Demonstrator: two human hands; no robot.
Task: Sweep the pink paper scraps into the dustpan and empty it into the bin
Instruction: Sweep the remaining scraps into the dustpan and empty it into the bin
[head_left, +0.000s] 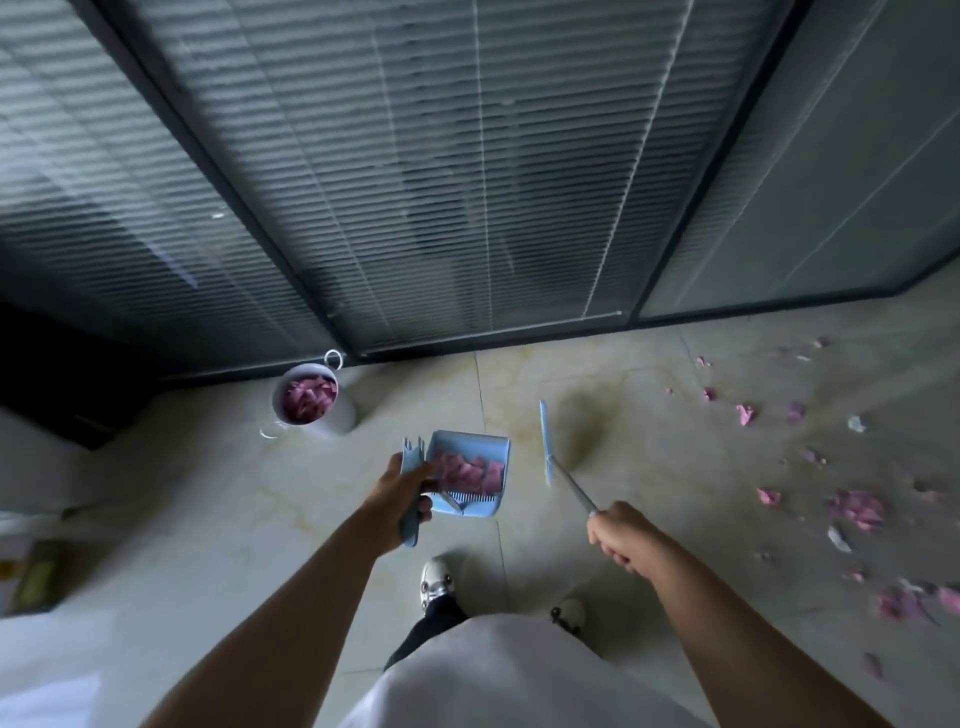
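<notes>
My left hand (402, 496) grips the handle of a light blue dustpan (493, 452), held above the floor with pink paper scraps (465, 470) lying inside it. My right hand (618, 535) grips the metal pole of a light blue broom (545, 441), whose head hangs just right of the dustpan. A white bin (332, 418) stands on the floor to the upper left, near the wall, with pink scraps (309, 400) in it. More pink scraps (857, 509) lie scattered over the tiles at the right.
A glass wall with grey blinds (415, 182) runs along the far side of the beige tiled floor (649, 415). My feet in white shoes (439, 579) stand below the dustpan. A dark cabinet (62, 364) sits at the left. White scraps (856, 423) lie among the pink ones.
</notes>
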